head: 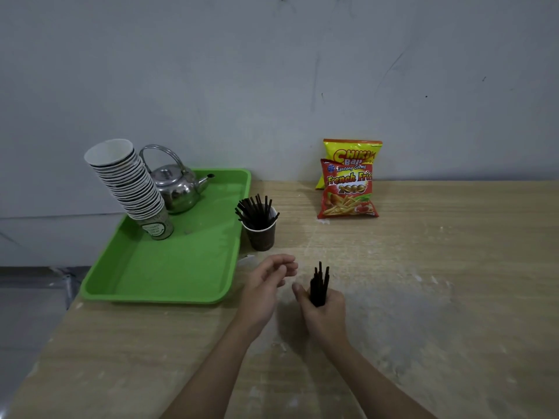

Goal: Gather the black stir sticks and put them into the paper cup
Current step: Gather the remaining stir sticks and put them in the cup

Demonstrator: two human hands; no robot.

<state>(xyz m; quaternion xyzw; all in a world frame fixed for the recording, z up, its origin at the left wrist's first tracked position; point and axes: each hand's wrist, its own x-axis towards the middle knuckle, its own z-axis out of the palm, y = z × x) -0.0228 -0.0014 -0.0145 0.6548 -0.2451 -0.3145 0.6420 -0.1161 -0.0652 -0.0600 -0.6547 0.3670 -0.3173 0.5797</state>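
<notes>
A dark paper cup (262,238) stands on the wooden table just right of the green tray, with several black stir sticks (256,211) fanning out of it. My right hand (325,313) is closed around an upright bundle of black stir sticks (320,284), below and right of the cup. My left hand (266,285) hovers beside it, fingers loosely curled and apart, holding nothing. The lower ends of the held bundle are hidden in my fist.
A green tray (169,279) at the left holds a leaning stack of paper cups (130,186) and a steel kettle (177,189). Two snack bags (348,186) lean against the wall at the table's back. The table's left edge (69,309) runs close to the tray.
</notes>
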